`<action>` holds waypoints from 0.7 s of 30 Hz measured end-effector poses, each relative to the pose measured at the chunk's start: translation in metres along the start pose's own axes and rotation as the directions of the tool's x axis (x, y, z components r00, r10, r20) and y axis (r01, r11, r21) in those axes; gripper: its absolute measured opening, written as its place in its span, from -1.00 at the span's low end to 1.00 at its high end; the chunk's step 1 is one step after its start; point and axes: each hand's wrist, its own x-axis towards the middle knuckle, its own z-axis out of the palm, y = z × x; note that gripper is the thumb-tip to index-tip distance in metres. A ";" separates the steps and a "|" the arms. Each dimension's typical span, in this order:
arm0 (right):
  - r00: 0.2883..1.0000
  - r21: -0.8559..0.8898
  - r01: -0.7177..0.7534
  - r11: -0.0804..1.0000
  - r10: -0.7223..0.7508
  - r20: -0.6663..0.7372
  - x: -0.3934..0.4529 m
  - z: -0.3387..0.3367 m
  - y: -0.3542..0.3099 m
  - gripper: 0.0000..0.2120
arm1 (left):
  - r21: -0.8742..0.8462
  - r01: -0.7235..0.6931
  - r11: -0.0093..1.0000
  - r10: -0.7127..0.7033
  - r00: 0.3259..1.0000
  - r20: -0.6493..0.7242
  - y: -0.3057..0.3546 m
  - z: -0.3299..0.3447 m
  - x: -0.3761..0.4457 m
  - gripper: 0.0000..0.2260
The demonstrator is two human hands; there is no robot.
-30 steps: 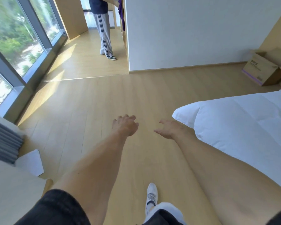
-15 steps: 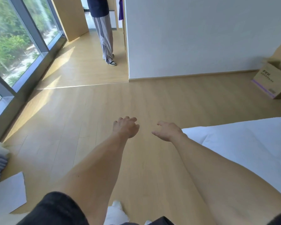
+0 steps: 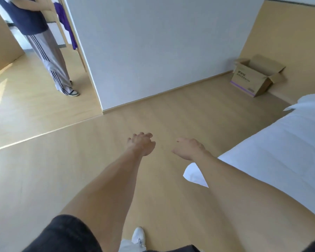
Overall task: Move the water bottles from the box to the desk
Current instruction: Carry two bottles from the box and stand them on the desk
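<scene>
Left hand (image 3: 141, 144) loosely curled, right hand (image 3: 188, 148) relaxed; both empty, held forward, likely ready for reach. Box (image 3: 253, 77) open on floor against far wall, well apart. Bottles hidden inside, if any. Desk unseen.

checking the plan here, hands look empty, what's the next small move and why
Probably keep walking toward the open cardboard box on the floor by the far wall. Both the left hand and right hand hold nothing, and no bottles are visible from here.

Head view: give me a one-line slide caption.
Both empty hands, left hand and right hand, extended over the floor, the open cardboard box ahead by the wall.
</scene>
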 end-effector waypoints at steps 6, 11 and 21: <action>0.991 0.087 -0.121 0.989 0.125 -0.045 0.057 -0.034 -0.011 -0.41 | 0.045 -0.145 0.988 0.144 0.989 0.035 0.019 -0.039 0.088 -0.55; 0.982 0.089 -0.182 0.979 0.185 -0.032 0.094 -0.049 0.006 -0.42 | 0.076 -0.231 0.970 0.226 0.972 0.070 0.044 -0.044 0.137 -0.55; 0.969 0.152 -0.232 0.961 0.242 -0.047 0.259 -0.105 0.058 -0.43 | 0.136 -0.286 0.949 0.278 0.958 0.069 0.111 -0.086 0.296 -0.54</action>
